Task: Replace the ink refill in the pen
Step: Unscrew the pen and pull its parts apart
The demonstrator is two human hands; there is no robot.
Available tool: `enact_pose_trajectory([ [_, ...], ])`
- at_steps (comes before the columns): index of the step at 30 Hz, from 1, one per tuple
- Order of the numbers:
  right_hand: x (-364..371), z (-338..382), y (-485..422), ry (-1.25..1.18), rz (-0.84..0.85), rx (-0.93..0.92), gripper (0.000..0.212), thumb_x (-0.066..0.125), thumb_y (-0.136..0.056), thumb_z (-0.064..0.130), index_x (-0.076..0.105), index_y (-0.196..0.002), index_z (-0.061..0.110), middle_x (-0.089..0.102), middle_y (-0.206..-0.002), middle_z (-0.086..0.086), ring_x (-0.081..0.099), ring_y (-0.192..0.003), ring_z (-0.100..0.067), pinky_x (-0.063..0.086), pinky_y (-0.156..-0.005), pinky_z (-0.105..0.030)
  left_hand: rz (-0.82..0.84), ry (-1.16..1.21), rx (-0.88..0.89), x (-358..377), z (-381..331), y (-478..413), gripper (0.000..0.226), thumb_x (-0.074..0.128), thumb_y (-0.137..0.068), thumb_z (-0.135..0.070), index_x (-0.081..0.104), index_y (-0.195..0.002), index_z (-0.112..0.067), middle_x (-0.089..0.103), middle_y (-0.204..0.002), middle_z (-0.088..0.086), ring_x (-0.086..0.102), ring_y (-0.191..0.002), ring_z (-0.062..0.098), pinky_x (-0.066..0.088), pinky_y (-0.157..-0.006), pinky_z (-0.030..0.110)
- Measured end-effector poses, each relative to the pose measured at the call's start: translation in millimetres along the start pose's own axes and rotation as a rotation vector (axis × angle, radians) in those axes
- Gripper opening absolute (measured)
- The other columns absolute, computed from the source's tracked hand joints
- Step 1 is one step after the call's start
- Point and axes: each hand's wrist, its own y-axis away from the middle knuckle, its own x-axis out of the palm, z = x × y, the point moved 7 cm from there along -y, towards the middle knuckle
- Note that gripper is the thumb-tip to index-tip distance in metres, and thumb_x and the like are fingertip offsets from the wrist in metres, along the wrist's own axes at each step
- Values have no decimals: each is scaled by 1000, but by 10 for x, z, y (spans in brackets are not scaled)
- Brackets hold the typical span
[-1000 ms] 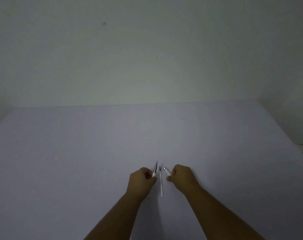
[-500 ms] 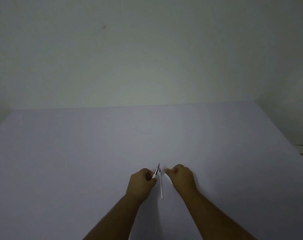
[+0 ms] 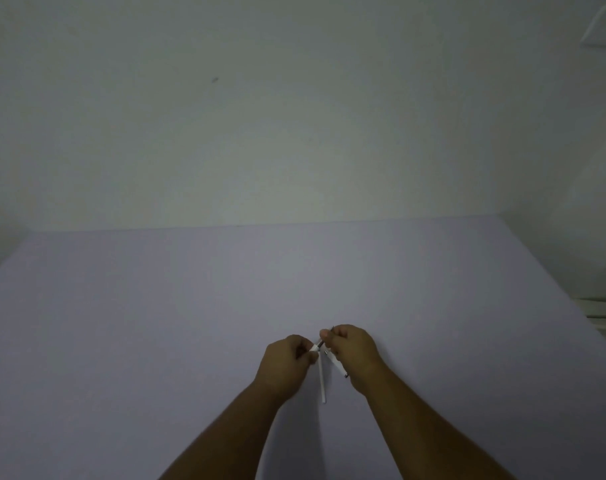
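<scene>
the pen is apart: left hand (image 3: 287,355) pinches the tip section (image 3: 316,347), right hand (image 3: 355,351) closed on what seems the barrel (image 3: 339,367). a white refill (image 3: 323,382) lies on the desk (image 3: 156,323) between them; fitting and reassembly remain.

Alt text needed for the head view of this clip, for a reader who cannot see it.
Two bare hands meet low over a pale lilac table: the left hand and right hand pinch small pen parts together. A thin white refill lies on the table between them. A blank wall stands behind.
</scene>
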Motion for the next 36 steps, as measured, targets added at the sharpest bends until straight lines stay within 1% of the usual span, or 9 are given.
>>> enact_pose_trajectory([
  [3, 22, 61, 30, -67, 38, -37, 14, 60, -87, 15, 70, -77, 13, 59, -65, 2, 50, -61, -11, 44, -68, -27, 48, 129, -42, 5, 19, 37, 11, 57, -88, -16, 68, -85, -14, 69, -80, 3, 57, -67, 11, 47, -69, 23],
  [6, 40, 81, 62, -168, 90, -6, 13, 60, -87, 12, 69, -77, 10, 58, -66, -2, 49, -60, -12, 43, -63, -24, 49, 119, -28, -12, 4, 52, 10, 57, -88, -18, 67, -85, -16, 68, -79, 0, 59, -68, 10, 47, -69, 24],
  [10, 26, 32, 82, -124, 66, 73, 25, 68, -83, 27, 63, -66, 9, 53, -55, -1, 44, -52, -12, 40, -57, -24, 24, 21, 14, -30, -67, 72, 14, 55, -90, -22, 65, -94, -14, 72, -87, 3, 66, -80, 18, 51, -75, 30],
  [16, 45, 115, 105, -293, 95, 63, 15, 60, -84, 1, 69, -75, 8, 57, -63, -8, 44, -53, -15, 41, -57, -26, -7, 39, 33, -57, -134, 83, 12, 51, -91, -13, 63, -89, -15, 66, -78, 0, 59, -64, 10, 48, -64, 21],
  [20, 2, 137, 111, -228, 66, 58, 19, 69, -82, 14, 64, -64, 9, 50, -55, -2, 42, -52, -14, 40, -56, -25, -27, 11, 72, -78, -207, 74, 12, 52, -90, -14, 63, -91, -11, 65, -77, 1, 58, -67, 14, 44, -60, 18],
  [24, 4, 160, 87, -352, 102, 65, 11, 61, -83, -3, 68, -79, 5, 60, -72, -11, 51, -62, -16, 44, -62, -25, -45, -6, 78, -94, -220, 77, 13, 51, -90, -13, 64, -90, -11, 64, -75, 0, 57, -67, 14, 41, -58, 15],
  [28, -30, 130, 81, -266, 57, 81, 15, 70, -81, 16, 65, -73, 5, 53, -63, -6, 46, -57, -15, 44, -61, -27, -44, -6, 86, -89, -242, 77, 14, 50, -92, -15, 63, -91, -11, 66, -78, 4, 57, -69, 15, 43, -61, 19],
  [33, -13, 172, 77, -364, 108, 58, 16, 61, -83, -3, 70, -79, 10, 65, -77, -11, 56, -69, -19, 48, -67, -27, -52, -29, 96, -89, -240, 78, 13, 50, -92, -15, 62, -87, -14, 61, -73, -3, 54, -66, 12, 38, -55, 13],
  [36, -30, 164, 97, -314, 71, 63, 7, 68, -82, 14, 68, -76, 11, 63, -73, -8, 52, -65, -17, 48, -68, -29, -53, -36, 109, -93, -257, 73, 13, 50, -92, -16, 62, -89, -12, 62, -75, -1, 54, -67, 13, 38, -56, 12],
])
